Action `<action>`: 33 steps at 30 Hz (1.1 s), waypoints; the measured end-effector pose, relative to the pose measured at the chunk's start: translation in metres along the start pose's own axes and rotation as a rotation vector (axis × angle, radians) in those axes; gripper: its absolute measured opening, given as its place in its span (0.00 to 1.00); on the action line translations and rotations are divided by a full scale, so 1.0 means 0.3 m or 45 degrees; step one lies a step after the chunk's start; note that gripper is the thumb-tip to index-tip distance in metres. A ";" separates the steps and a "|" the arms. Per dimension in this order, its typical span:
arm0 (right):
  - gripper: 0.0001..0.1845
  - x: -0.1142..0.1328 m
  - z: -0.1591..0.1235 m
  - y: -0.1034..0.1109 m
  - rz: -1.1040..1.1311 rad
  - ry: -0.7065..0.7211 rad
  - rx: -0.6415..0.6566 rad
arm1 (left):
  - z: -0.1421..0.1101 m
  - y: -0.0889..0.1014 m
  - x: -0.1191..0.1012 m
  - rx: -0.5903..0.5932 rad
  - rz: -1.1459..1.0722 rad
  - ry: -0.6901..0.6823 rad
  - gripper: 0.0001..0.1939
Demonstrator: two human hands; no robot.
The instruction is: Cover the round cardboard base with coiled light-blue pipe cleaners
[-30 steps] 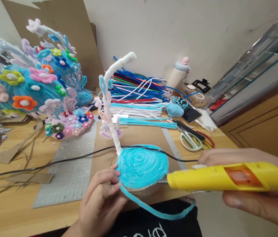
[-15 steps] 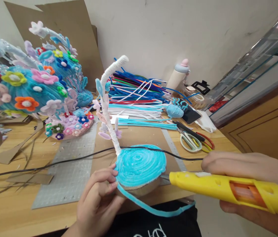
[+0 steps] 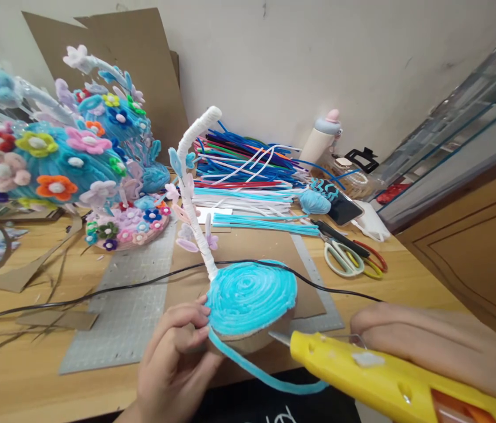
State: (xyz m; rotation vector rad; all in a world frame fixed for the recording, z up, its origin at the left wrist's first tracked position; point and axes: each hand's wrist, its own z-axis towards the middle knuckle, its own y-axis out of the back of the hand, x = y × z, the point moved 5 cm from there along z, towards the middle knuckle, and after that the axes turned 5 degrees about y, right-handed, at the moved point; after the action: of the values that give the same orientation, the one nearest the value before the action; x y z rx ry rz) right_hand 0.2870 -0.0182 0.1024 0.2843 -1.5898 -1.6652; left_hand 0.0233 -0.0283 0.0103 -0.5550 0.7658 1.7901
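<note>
My left hand (image 3: 177,352) grips the left edge of a round base (image 3: 252,294), whose top is covered in a spiral of bright blue pipe cleaner. A loose blue pipe cleaner (image 3: 265,379) trails from the fingers and curves rightward below the base. From the base's back left rises a white wrapped stem (image 3: 195,220) with pastel petals and leaves, bent at its top. Closed around a yellow hot glue gun (image 3: 353,364), my right hand (image 3: 424,335) is partly hidden behind it. The metal nozzle points at the base's lower right side; whether it touches cannot be told.
A black cord (image 3: 133,286) crosses behind the base. Flower-covered blue craft pieces (image 3: 54,170) stand at the left. Behind lie bundles of pipe cleaners (image 3: 248,164), a bottle (image 3: 318,138), a phone (image 3: 344,208) and scissors (image 3: 343,258). A grey cutting mat (image 3: 111,317) lies underneath.
The glue gun has shifted left and down, its nozzle now lower along the base's side, and it tilts more steeply. My left hand and the base stay nearly where they were.
</note>
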 end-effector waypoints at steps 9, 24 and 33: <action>0.07 0.008 0.031 -0.026 0.157 0.048 0.067 | 0.013 -0.005 -0.008 0.004 0.010 -0.007 0.15; 0.09 0.001 0.028 -0.022 0.055 0.047 0.123 | 0.007 -0.002 -0.006 0.007 0.003 -0.016 0.15; 0.19 0.008 0.021 0.002 -0.057 0.076 0.033 | 0.020 -0.002 -0.014 0.033 0.020 -0.049 0.15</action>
State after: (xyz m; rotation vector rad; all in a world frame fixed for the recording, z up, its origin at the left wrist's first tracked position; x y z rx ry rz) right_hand 0.2815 -0.0151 0.1050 0.3822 -1.5714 -1.6560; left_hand 0.0253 -0.0265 0.0172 -0.4977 0.7677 1.7982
